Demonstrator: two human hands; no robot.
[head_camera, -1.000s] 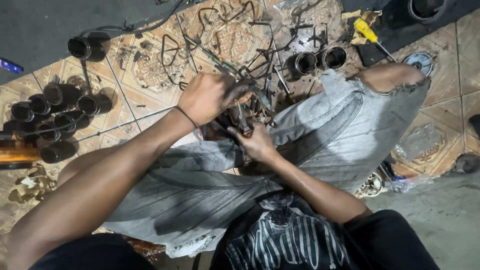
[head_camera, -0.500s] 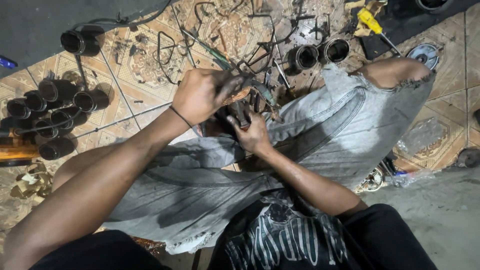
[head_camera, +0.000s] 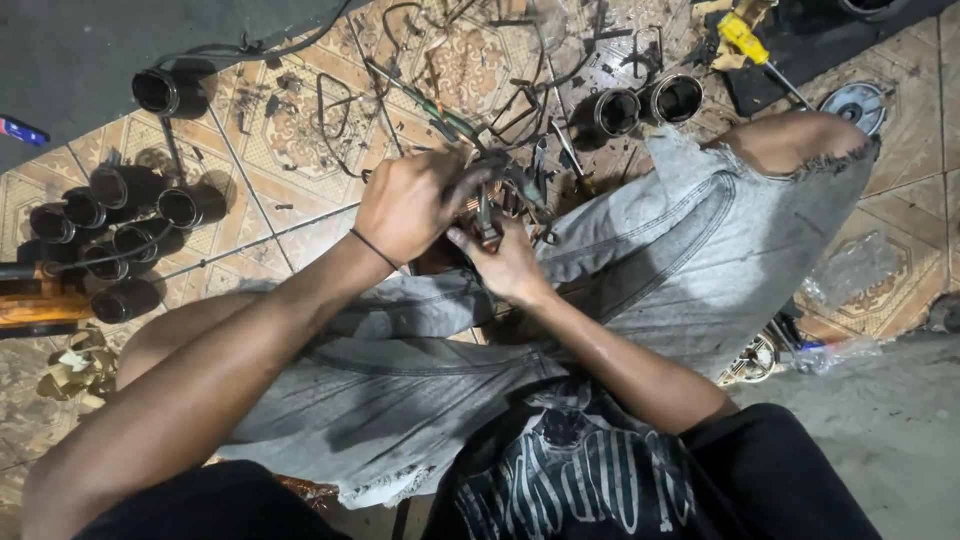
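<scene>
Hands barely shifted, left hand (head_camera: 410, 205) and right hand (head_camera: 508, 262) both gripping one small metal part (head_camera: 487, 225).

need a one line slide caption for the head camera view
Seated on a tiled floor, left hand and right hand work a small metal part among dark metal cylinders.

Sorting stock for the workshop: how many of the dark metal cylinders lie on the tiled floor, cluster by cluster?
Left cluster: 6
Lone cylinder at the upper left: 1
Pair at the top centre: 2
Total: 9
</scene>
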